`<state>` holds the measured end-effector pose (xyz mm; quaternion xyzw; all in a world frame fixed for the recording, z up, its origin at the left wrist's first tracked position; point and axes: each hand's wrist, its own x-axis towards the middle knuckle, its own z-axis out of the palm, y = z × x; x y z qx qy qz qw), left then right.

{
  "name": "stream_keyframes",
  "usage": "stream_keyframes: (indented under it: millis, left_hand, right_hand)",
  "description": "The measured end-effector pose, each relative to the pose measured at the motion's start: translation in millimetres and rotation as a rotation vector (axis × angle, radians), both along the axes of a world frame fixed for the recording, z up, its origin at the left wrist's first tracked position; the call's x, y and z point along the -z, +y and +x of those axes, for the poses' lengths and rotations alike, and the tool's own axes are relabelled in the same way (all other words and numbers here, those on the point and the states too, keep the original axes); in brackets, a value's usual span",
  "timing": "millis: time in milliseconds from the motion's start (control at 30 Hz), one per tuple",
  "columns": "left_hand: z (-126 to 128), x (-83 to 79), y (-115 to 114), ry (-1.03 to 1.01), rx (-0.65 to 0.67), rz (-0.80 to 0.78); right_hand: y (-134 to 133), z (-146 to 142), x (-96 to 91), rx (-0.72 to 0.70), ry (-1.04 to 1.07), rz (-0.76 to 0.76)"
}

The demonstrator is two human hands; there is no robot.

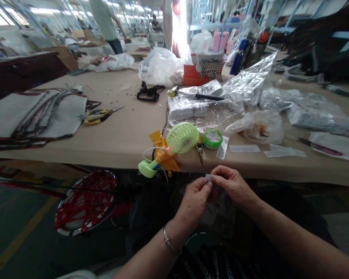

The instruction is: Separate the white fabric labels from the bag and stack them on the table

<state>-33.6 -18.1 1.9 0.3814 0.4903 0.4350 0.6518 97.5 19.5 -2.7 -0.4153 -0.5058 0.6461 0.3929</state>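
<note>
Just past the table's front edge, above my lap, my left hand (196,194) and my right hand (231,183) meet at the fingertips. Between them they pinch a small whitish label (208,178), both hands closed on it. What is printed on it is too small to make out. Closest on the table are a white label strip (222,147), a green round tub (212,138) with pale contents, and a screwdriver-like tool (200,154) pointing toward me. A light-green fan (183,137) is fixed with orange tape at the edge.
More label sheets (244,148) lie to the right, beside a pink-handled knife (327,149). Behind are plastic-wrapped stacks (188,108) with a hammer (199,95) on top. Scissors (104,114) and fabric pieces (50,116) lie left. A red-corded round seat (87,201) stands below.
</note>
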Motion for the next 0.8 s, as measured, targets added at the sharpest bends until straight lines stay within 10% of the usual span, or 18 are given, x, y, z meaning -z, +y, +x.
stream_keyframes:
  millis: [367, 800]
  left_hand:
    - [-19.4, 1.4, 16.2, 0.476, -0.181, 0.343]
    - [-20.3, -2.8, 23.4, 0.573, -0.201, 0.425]
  right_hand:
    - [14.8, -11.1, -2.5, 0.035, -0.267, 0.238]
    - [19.4, -13.4, -1.9, 0.063, -0.314, 0.33]
